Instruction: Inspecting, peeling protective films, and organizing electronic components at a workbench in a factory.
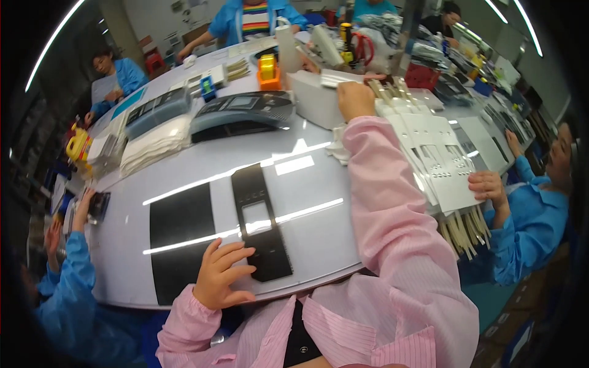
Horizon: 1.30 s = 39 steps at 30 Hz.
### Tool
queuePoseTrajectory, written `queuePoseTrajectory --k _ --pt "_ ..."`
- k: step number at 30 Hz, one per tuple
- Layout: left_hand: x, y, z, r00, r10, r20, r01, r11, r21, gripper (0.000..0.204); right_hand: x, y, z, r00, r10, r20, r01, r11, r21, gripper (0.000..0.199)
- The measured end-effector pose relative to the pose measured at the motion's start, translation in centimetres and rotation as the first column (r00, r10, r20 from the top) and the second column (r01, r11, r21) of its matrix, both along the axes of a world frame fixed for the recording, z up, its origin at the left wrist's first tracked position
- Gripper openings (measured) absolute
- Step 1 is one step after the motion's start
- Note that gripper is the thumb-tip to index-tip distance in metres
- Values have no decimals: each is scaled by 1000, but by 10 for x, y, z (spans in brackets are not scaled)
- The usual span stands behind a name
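My left hand (224, 273) is open, its fingers spread at the lower left edge of a black faceplate (250, 184) with a rectangular window. To its left a plain black rectangular sheet (181, 221) lies flat on the white table. My right arm stretches far forward. My right hand (357, 101) is closed at the white block-like piece (336, 78) by a curved white sheet (314, 97); its fingertips are hidden, so what they hold cannot be made out. White cut-out panels (432, 150) with cream flat cables lie right of my right forearm.
Film-covered dark device housings (242, 113) and a stack of white sheets (156, 144) stand beyond the faceplate. Behind them are an orange tape dispenser (268, 76) and a white bottle (286, 49). A co-worker's hand (488, 187) touches the white panels at right. Other people sit around the table.
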<state>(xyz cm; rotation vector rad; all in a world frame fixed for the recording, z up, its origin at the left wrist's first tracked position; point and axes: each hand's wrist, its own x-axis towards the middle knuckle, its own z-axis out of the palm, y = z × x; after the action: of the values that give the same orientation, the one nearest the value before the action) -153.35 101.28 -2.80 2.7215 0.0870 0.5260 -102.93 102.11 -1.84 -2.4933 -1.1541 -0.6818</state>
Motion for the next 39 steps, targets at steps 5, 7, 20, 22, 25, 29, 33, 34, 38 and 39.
queuePoseTrajectory --k 5,7,20,22,25,29,33,34,38,39 --pt "7 10 -2 987 104 123 -82 982 -167 40 -8 13 -5 998 63 0 -58 913 403 17" --pt "25 24 -5 978 100 181 -43 955 -295 35 -8 11 -6 998 60 -24 -41 880 474 16" --pt "79 81 -1 925 122 360 342 149 -928 68 -134 -26 105 562 774 291 -778 375 504 18" --pt "73 86 12 911 46 409 411 -125 -903 90 -182 -32 106 341 911 233 -905 251 343 16" --pt "56 83 9 930 124 347 352 -19 -936 77 -221 -22 81 81 996 31 -966 70 250 16" --pt "53 77 8 931 348 107 73 110 -991 41 -235 -12 63 166 975 -150 -923 207 325 25" --pt "52 69 4 896 407 179 9 386 -922 39 -242 -16 59 343 928 -147 -872 372 317 29" --pt "53 67 4 907 373 195 30 406 -913 39 -242 -16 56 322 936 -140 -889 350 296 26" --pt "54 66 6 922 336 190 58 366 -929 38 -247 -12 43 400 916 -38 -858 389 335 18" --pt "54 67 6 924 338 179 53 351 -935 38 -249 -12 41 401 914 -56 -855 396 335 18"
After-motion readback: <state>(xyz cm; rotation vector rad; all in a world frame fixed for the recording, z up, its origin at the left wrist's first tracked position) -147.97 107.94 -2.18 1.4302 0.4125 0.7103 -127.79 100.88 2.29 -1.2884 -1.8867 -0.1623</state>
